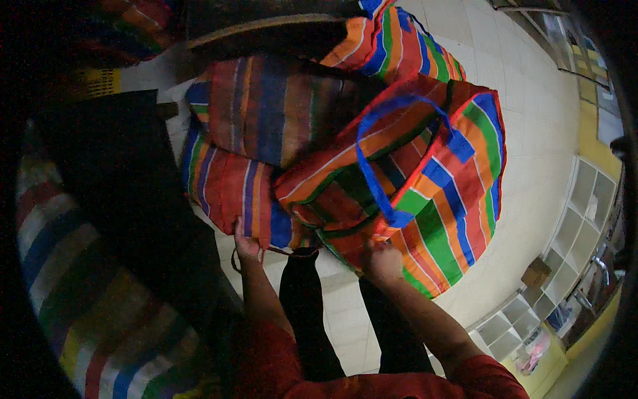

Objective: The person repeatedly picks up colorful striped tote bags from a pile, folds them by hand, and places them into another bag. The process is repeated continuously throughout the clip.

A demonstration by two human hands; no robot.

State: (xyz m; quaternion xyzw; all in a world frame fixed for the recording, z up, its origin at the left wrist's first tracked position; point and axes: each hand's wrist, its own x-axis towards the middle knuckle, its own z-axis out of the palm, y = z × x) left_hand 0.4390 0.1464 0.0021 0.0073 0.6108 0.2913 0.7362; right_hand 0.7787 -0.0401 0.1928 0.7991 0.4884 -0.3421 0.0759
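Observation:
A large striped woven bag (438, 219) in orange, green, blue and white gapes in front of me. Its blue strap handle (362, 156) arches over the opening. My right hand (384, 263) is closed in a fist on the near edge of this bag. To the left hangs another stretch of striped bag fabric (226, 186), mostly red with blue and orange bands. My left hand (248, 247) pinches its lower edge, and a thin dark cord loops beside the wrist. Whether both striped parts belong to one bag, I cannot tell.
More striped bag fabric (399, 43) lies at the far side. A dark upright panel (126, 199) and a striped sheet (86, 286) stand on my left. White cubby shelves (565, 233) line the right wall above pale floor tiles (525, 153). A brown box (535, 273) sits by them.

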